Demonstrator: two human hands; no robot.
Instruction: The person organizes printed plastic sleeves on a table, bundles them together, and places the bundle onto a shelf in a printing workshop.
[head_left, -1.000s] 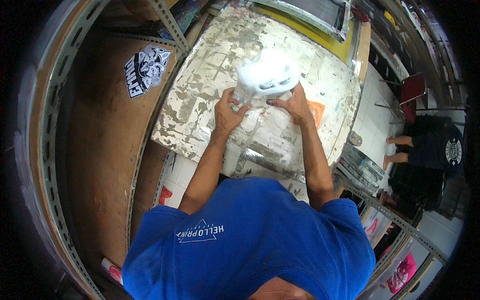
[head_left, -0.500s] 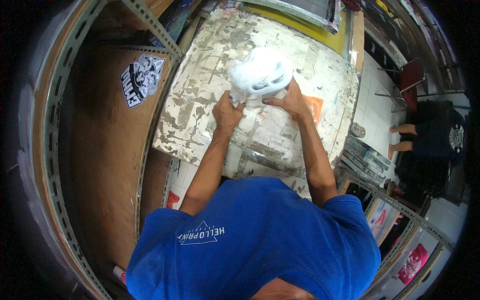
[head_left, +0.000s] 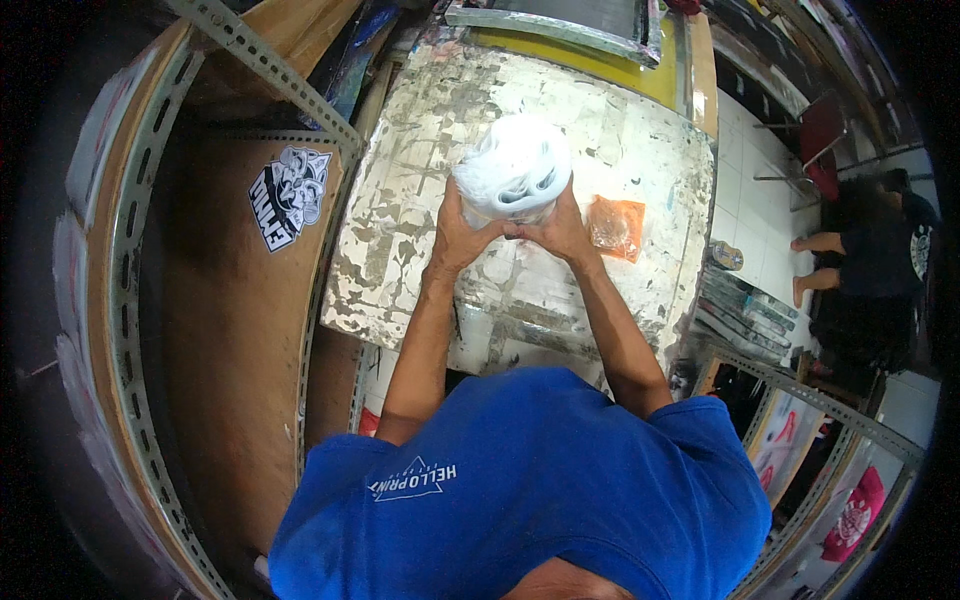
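Note:
A glossy white rounded bundle, with swirled folds and small hollows on its top, is held over the worktable. I cannot make out whether it is a bag or a filled tub; its lower part looks clear and is partly covered by my hands. My left hand wraps round its left side. From the right, my right hand closes round it too, and both thumbs meet on its near side. An orange flat packet lies on the table, just right of my right hand.
Flaking white paint covers the tabletop. Framed screens and a yellow panel border its far edge. On the left stands a perforated metal shelf frame with a wooden board. Another person is on the tiled floor at right.
My hands have come closer together round the white bundle, thumbs now touching. The orange packet, partly covered by my right hand before, shows fully. The whole view has shifted slightly.

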